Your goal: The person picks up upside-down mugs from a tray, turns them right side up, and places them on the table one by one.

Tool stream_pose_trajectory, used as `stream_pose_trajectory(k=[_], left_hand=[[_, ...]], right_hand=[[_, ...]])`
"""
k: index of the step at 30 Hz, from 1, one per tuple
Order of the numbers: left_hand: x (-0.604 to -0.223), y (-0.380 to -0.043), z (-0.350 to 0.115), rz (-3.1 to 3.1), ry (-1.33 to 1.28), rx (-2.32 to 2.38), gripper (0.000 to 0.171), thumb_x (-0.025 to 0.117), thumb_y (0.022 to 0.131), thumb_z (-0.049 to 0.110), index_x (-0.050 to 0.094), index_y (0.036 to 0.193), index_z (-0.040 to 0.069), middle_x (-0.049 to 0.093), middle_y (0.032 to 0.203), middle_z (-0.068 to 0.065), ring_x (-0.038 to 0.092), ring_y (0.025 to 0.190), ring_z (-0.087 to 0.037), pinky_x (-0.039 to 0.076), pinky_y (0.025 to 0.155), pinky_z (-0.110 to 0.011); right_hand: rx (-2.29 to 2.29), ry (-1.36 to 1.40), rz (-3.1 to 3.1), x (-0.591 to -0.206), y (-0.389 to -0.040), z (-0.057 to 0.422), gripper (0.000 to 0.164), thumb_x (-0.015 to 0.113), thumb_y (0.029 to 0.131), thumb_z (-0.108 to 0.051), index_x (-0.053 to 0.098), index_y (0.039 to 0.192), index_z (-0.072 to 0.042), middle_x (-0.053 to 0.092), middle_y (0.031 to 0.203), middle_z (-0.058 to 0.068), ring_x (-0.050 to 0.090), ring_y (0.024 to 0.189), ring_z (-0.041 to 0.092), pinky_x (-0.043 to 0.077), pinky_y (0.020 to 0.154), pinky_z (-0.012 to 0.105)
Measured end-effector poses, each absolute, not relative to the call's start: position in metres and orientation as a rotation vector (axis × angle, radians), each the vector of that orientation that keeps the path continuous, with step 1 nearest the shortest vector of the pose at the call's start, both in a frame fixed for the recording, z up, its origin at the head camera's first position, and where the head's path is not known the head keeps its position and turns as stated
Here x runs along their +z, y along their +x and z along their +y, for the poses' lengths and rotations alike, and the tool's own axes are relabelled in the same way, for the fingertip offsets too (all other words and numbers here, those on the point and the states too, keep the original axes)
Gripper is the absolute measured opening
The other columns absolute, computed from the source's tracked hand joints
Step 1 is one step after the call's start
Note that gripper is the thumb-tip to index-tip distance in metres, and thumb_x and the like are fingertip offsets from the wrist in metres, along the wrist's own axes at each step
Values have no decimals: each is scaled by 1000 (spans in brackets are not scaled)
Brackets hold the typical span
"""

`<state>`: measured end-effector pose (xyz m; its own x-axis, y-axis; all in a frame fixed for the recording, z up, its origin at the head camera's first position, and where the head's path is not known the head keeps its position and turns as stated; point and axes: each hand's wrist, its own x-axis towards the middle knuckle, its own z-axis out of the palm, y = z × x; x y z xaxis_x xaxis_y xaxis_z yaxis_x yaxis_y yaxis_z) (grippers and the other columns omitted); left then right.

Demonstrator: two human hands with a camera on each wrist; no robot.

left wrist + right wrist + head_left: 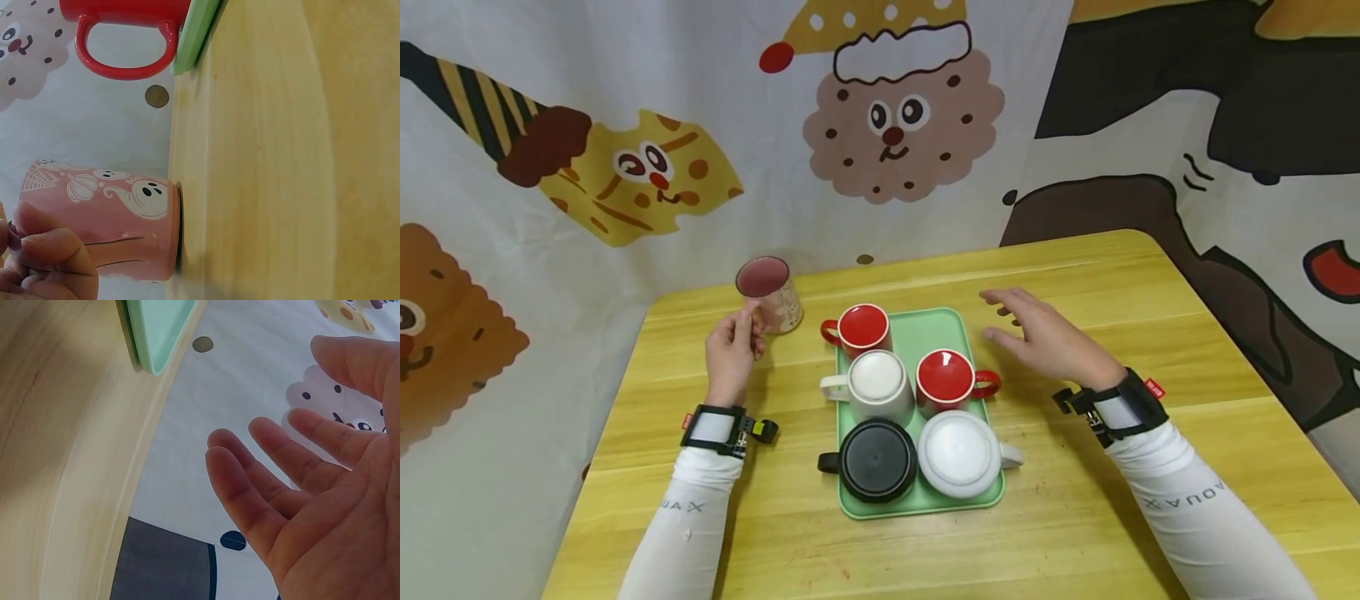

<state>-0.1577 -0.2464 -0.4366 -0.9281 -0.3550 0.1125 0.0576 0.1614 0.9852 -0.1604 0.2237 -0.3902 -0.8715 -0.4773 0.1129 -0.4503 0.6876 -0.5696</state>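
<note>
My left hand (732, 350) pinches the handle of a pink mug (781, 304) at the table's back left. White ghost and pumpkin drawings cover the mug's side in the left wrist view, and its mouth faces up. Whether its base touches the table I cannot tell. My right hand (1037, 333) hovers right of a green tray (925, 329), fingers spread and loosely bent, holding nothing. On that tray stand a back red mug (862, 327), a second red mug (945, 377), a cream mug (878, 387), a black mug (877, 460) and a white mug (958, 454).
The light wooden table (917, 558) carries the tray near its middle. Mug handles stick out past the tray's left and right edges. Behind the table hangs a cartoon-printed curtain (700, 50), close to the back edge and the pink mug.
</note>
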Motion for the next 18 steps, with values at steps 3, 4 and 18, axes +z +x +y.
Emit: stream_pose_trajectory(k=[3,4,18], left_hand=[[-438,-157,-247,-2102,279,-1850,54,55,109,44,62,108,-10,61,95,-20,58,64,-10,49,55,-20],[-439,-157,-246,-2088,273,-1865,54,55,109,43,61,108,-11,61,95,-20,58,64,-10,48,55,-20],[-434,-145,-245,-2135,305,-1845,45,59,110,32,49,137,-3,55,125,-15,68,80,-24,52,64,-23]], right_hand=[[-941,-785,2842,-391,-160,223,57,68,107,-25,47,155,-3,52,152,18,58,127,38,51,102,58],[-943,-784,2841,-391,-160,223,57,68,106,-24,47,155,-3,52,152,18,58,127,38,51,102,58],[-923,-775,2846,-385,-153,219,60,73,104,-23,49,155,-4,53,152,17,57,128,38,52,102,58]])
